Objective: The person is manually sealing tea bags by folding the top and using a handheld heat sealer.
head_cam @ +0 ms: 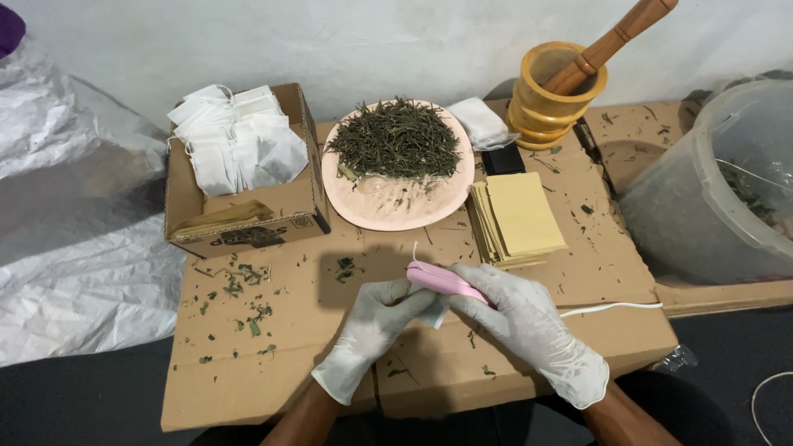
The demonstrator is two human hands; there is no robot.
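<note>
A: Where is the sealer point(446, 283)?
B: Near the desk's point(273, 388) front edge, the right hand point(529, 326) clamped on it, left hand's point(372, 326) fingers closed on a small bag point(433, 312) beneath.
A: Advice?
B: Probably keep the bag's edge flat between the jaws, pressing evenly.

makeshift herb-packing spot: cardboard worktop point(529, 347), mortar point(552, 95), dried leaves point(395, 140).
</note>
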